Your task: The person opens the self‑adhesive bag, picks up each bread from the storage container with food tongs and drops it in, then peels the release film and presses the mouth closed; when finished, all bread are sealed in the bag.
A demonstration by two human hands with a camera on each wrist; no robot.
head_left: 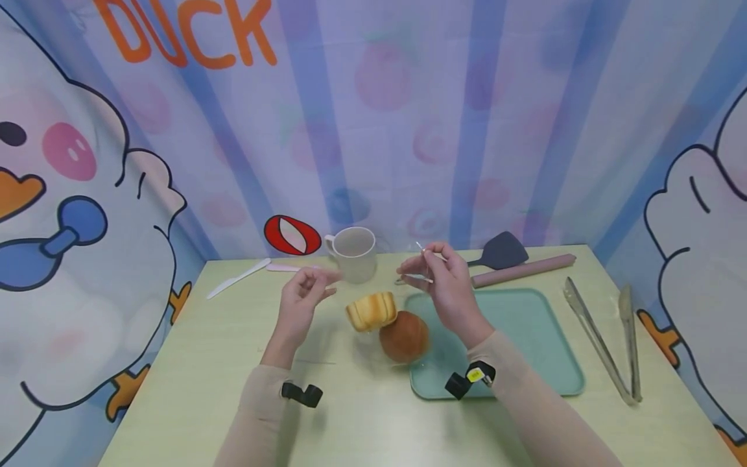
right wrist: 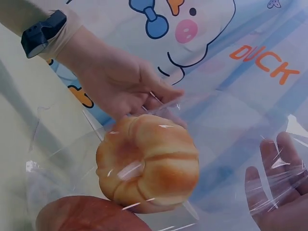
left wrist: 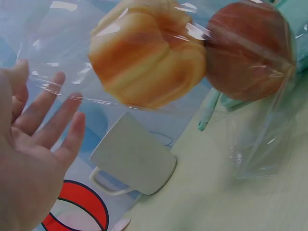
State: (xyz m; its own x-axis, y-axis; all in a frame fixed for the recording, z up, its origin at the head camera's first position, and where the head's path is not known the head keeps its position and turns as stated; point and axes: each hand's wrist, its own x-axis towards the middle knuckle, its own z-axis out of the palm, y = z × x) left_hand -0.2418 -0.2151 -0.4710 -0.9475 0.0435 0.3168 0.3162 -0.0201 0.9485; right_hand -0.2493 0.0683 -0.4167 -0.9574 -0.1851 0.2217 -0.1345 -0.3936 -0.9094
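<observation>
Both hands hold a clear plastic bag (left wrist: pixel 260 159) up over the table. My left hand (head_left: pixel 297 305) pinches one side of the bag's edge between thumb and fingers. On the other side my right hand (head_left: pixel 449 292) pinches the plastic between thumb and index finger, its other fingers spread. Behind the clear film sit a ridged yellow bread roll (head_left: pixel 371 311) and a round brown bun (head_left: pixel 404 338), touching each other. In the right wrist view the ridged roll (right wrist: pixel 149 163) shows a dimple at its middle, and the brown bun (right wrist: pixel 86 214) is partly cut off.
A green tray (head_left: pixel 525 344) lies under and right of the right hand, with metal tongs (head_left: pixel 595 344) beyond it. At the back stand a white mug (head_left: pixel 357 256), a dark spatula (head_left: pixel 504 251) and a brownish-pink rod (head_left: pixel 525 271). A white plastic knife (head_left: pixel 236 279) lies back left.
</observation>
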